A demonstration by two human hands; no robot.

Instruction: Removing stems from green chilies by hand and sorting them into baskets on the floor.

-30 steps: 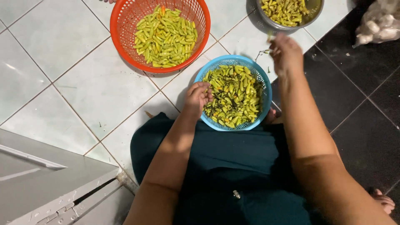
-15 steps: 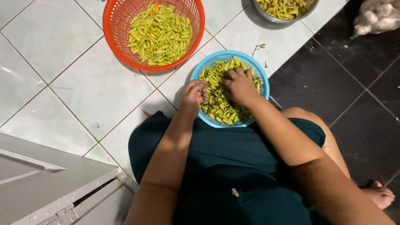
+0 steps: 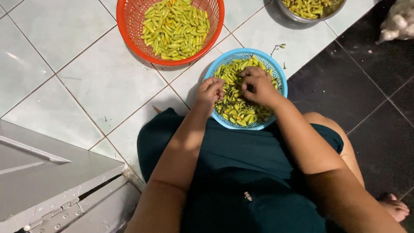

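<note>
A blue plastic basket (image 3: 276,64) full of small green chilies (image 3: 239,108) sits on the floor against my knees. My left hand (image 3: 211,91) rests at its left rim, fingers curled on a chili. My right hand (image 3: 257,86) lies on the pile in the middle, fingertips pinched down among the chilies and close to the left hand's fingers. Just what each fingertip holds is hidden by the hands themselves.
An orange basket (image 3: 124,23) of green chilies stands behind on pale tiles. At the top right are a metal bowl (image 3: 293,16) with more chilies and a white bag (image 3: 399,23) on dark tiles. A grey hinged metal panel (image 3: 43,172) fills the lower left.
My right hand came back from near the metal bowl down into the blue basket and now meets the left hand. The left hand stayed at the basket's rim.
</note>
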